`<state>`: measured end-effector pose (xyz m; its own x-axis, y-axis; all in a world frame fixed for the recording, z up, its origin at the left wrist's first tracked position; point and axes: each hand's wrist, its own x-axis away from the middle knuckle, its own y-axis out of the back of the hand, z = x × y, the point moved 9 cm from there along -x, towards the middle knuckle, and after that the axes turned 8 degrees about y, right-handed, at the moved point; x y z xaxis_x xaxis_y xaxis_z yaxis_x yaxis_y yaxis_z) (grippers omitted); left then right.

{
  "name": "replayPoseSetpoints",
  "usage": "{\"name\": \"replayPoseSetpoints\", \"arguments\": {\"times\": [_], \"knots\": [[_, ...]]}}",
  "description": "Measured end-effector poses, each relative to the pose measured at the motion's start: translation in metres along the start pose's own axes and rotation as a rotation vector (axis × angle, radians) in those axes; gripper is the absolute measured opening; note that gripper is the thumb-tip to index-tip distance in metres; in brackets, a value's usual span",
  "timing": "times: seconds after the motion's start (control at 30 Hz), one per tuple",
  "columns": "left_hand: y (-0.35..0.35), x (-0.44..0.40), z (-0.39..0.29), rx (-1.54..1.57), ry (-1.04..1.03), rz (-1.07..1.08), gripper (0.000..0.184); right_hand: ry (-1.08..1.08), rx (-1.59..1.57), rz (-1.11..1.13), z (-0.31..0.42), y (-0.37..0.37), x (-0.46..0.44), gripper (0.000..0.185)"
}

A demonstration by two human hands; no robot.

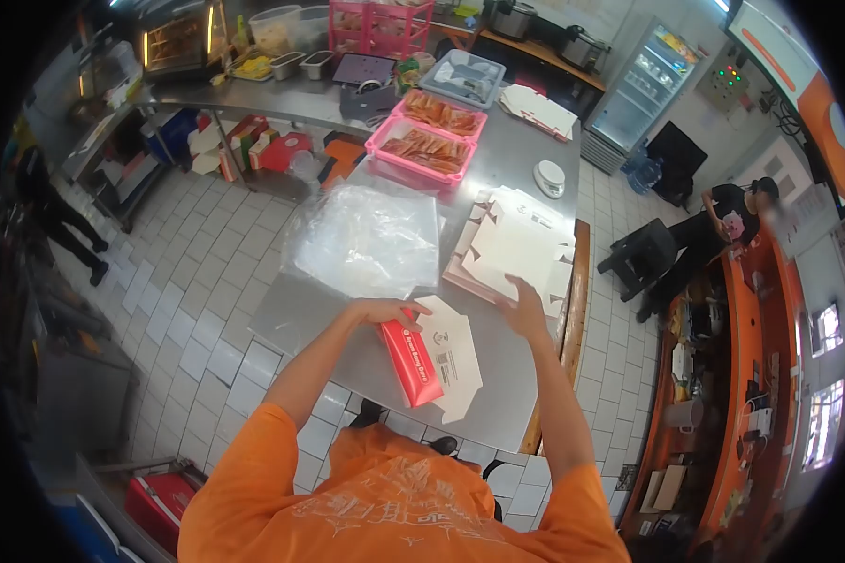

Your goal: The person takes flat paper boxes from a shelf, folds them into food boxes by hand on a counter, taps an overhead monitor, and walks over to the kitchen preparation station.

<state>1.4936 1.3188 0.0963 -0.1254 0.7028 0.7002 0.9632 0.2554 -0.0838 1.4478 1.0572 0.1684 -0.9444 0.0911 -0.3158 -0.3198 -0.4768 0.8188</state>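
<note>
Carton (pixel 427 358) with "Ayam Bang" on red

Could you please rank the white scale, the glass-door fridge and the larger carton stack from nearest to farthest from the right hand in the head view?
1. Larger carton stack, directly by the right hand.
2. White scale, just beyond the stack.
3. Glass-door fridge, beyond the table.
</note>
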Motion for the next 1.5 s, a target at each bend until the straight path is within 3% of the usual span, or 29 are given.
{"name": "replayPoseSetpoints", "arguments": {"times": [0.07,0.13,0.17,0.2,0.27,0.33,0.43,0.47,0.5,0.57,0.6,0.63,0.7,0.73,0.8,0.83,0.9,0.93,1.0,1.07,1.13,1.17,1.23,1.27,1.33,1.37,1.4,1.43,1.5], "knots": [[0.019,-0.006,-0.007,-0.055,-0.024,-0.077,0.072,0.043,0.119,-0.008,-0.02,-0.012,-0.018,0.062],[0.032,-0.011,-0.008,-0.119,-0.112,-0.173,0.073,-0.018,0.45,0.278,-0.038,-0.034,-0.035,0.073],[0.038,-0.011,-0.007,-0.182,-0.191,-0.271,0.074,-0.023,0.452,0.281,-0.043,-0.032,-0.044,0.073],[0.032,-0.002,-0.001,-0.177,-0.188,-0.263,0.074,-0.038,0.385,0.431,-0.045,-0.035,-0.05,0.075],[0.04,0.076,-0.02,-0.147,-0.462,-0.738,0.069,-0.058,0.315,0.591,-0.065,-0.04,-0.064,0.076],[0.033,0.125,0.008,0.155,-0.527,-0.772,0.058,0.054,0.268,0.683,-0.083,-0.048,-0.063,0.08],[0.023,0.163,0.093,0.347,-0.401,-0.897,0.046,-0.053,0.21,0.691,-0.096,-0.04,-0.066,0.088],[0.015,0.176,0.118,0.36,-0.34,-0.95,0.043,0.135,0.388,0.569,-0.065,-0.03,-0.056,0.094],[0.005,0.184,0.136,0.361,-0.336,-0.948,0.043,0.133,0.386,0.573,-0.059,-0.035,-0.047,0.094],[-0.01,0.193,0.183,0.485,-0.109,-0.991,0.037,0.057,0.492,0.683,-0.062,-0.046,-0.032,0.099],[-0.015,0.194,0.187,0.493,-0.109,-0.992,0.037,0.074,0.458,0.681,-0.054,-0.039,-0.033,0.087],[-0.021,0.197,0.194,0.528,-0.093,-1.025,0.036,0.081,0.462,0.687,-0.059,-0.036,-0.036,0.087],[-0.026,0.203,0.196,0.569,-0.09,-1.072,0.034,0.141,0.198,0.718,-0.067,-0.032,-0.045,0.061],[-0.027,0.203,0.186,0.604,-0.133,-1.057,0.034,0.163,0.209,0.716,-0.077,-0.029,-0.053,0.061],[-0.026,0.208,0.17,0.642,-0.191,-1.058,0.034,0.206,0.23,0.589,-0.087,-0.02,-0.075,0.04],[-0.024,0.211,0.158,0.577,-0.234,-1.068,0.034,0.223,0.234,0.583,-0.067,-0.01,-0.079,0.04],[-0.019,0.217,0.141,0.511,-0.286,-1.081,0.033,0.009,0.477,0.052,-0.037,0.067,-0.086,0.03],[-0.017,0.22,0.132,0.5,-0.34,-1.099,0.033,0.012,0.482,0.044,-0.02,0.08,-0.083,0.03],[-0.016,0.224,0.101,0.479,-0.397,-1.104,0.033,-0.037,0.235,-0.595,0.01,0.151,-0.051,0.027],[-0.02,0.223,0.038,0.526,-0.511,-1.028,0.035,0.057,0.238,-0.699,0.043,0.172,-0.024,0.027],[-0.033,0.19,-0.025,0.795,-0.798,-0.555,0.038,0.275,0.263,-0.768,0.081,0.172,0.013,0.027],[-0.041,0.178,-0.05,0.766,-0.8,-0.521,0.038,0.384,0.294,-0.744,0.103,0.161,0.035,0.029],[-0.082,0.146,-0.111,1.085,-0.877,0.147,0.043,0.531,0.305,-0.352,0.152,0.13,0.08,0.029],[-0.078,0.118,-0.102,0.998,-0.628,-0.171,0.042,0.547,0.246,-0.313,0.163,0.119,0.104,0.029],[-0.091,0.093,-0.12,0.941,-0.478,-0.324,0.044,0.527,0.225,-0.298,0.172,0.119,0.148,0.029],[-0.096,0.076,-0.114,0.907,-0.388,-0.403,0.045,0.404,0.322,-0.317,0.167,0.126,0.165,0.038],[-0.105,0.057,-0.115,0.867,-0.391,-0.369,0.045,0.284,0.412,-0.339,0.163,0.135,0.174,0.051],[-0.109,0.041,-0.115,0.89,-0.448,-0.344,0.046,0.252,0.439,-0.371,0.177,0.147,0.176,0.051],[-0.125,0.023,-0.124,0.883,-0.497,-0.283,0.048,-0.234,-0.276,-0.9,0.16,0.195,0.211,0.083]]}}
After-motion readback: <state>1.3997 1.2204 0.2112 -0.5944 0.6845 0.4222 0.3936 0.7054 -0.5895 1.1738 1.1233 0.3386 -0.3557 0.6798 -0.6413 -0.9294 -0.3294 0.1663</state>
